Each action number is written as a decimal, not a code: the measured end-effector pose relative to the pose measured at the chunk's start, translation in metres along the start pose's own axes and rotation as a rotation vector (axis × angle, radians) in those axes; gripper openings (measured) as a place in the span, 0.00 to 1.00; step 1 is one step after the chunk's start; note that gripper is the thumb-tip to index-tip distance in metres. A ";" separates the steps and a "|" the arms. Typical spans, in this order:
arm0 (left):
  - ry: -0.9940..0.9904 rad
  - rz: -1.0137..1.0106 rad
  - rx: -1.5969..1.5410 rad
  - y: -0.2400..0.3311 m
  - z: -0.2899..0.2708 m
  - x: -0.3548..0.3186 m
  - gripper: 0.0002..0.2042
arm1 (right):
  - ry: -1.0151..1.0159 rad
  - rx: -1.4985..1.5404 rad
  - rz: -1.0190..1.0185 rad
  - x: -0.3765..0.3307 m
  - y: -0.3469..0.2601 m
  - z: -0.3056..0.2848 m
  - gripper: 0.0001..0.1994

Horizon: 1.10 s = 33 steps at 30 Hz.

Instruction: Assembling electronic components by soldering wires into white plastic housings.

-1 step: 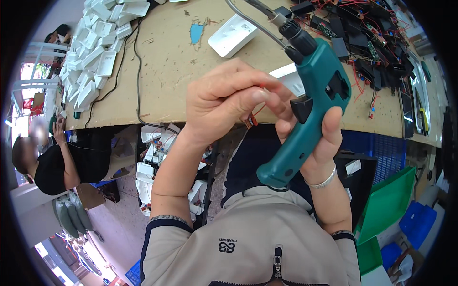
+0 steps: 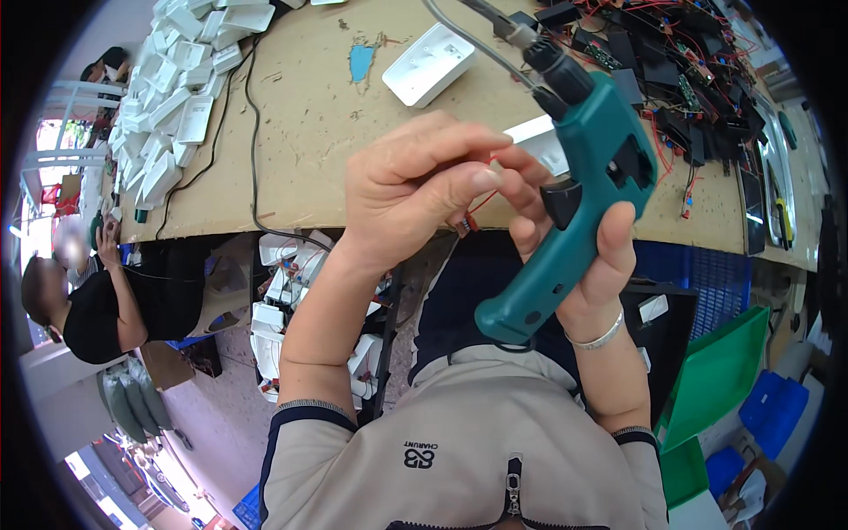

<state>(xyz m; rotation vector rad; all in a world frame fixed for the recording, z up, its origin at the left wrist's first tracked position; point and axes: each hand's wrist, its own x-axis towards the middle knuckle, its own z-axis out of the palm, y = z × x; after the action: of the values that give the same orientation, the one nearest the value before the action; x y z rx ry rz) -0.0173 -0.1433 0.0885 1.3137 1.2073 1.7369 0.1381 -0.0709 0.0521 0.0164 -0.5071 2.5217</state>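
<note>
The teal power screwdriver [image 2: 579, 203] sits in the person's right hand [image 2: 587, 265], whose fingers are wrapped tight around the pistol grip with the forefinger lying by the black trigger. Its long axis runs on a slant: the butt of the grip points down toward the person's chest, and the black nose with its metal bit points up and away to the left, over the desk [image 2: 309, 132]. A grey cable leaves the nose end and runs off toward the top of the view. The left hand [image 2: 415, 194] is just beside the tool on its left, fingers pinched together on a small part with thin red wires [image 2: 481, 201]; what that part is cannot be made out, as the fingers cover most of it. The two hands are close together, nearly touching, raised above the near edge of the desk, and the left is the one that meets the small part while the right carries only the tool. Behind the hands a white plastic cover [image 2: 430, 64] lies flat on the brown desk top, and another white piece [image 2: 541, 141] shows partly between hand and tool. A heap of white covers [image 2: 181, 93] lies at the far left, a tangle of black parts with red wires [image 2: 689, 71] at the far right. Green bins [image 2: 720, 375] stand low on the right, and another person [image 2: 84, 291] sits at the left.
</note>
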 end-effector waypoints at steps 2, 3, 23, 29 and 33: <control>0.021 -0.019 0.038 -0.002 0.007 0.000 0.05 | 0.049 -0.105 -0.028 -0.008 -0.008 -0.002 0.39; 0.047 -0.038 0.084 -0.004 0.010 0.000 0.05 | 0.092 -0.205 -0.050 -0.011 -0.012 -0.003 0.40; -0.219 0.196 0.719 -0.029 0.049 0.002 0.06 | 0.040 0.091 -0.150 -0.035 -0.028 -0.037 0.40; -0.097 0.227 0.746 -0.036 0.041 0.001 0.07 | 0.061 -0.025 -0.268 -0.043 -0.052 -0.045 0.37; -0.103 0.455 0.918 -0.042 0.035 0.003 0.09 | 0.146 -0.229 -0.278 -0.037 -0.054 -0.041 0.35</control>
<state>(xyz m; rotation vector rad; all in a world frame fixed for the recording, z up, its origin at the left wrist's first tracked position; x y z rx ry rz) 0.0133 -0.1152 0.0529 2.3165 1.8502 1.3698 0.2019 -0.0338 0.0290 -0.1704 -0.6810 2.1637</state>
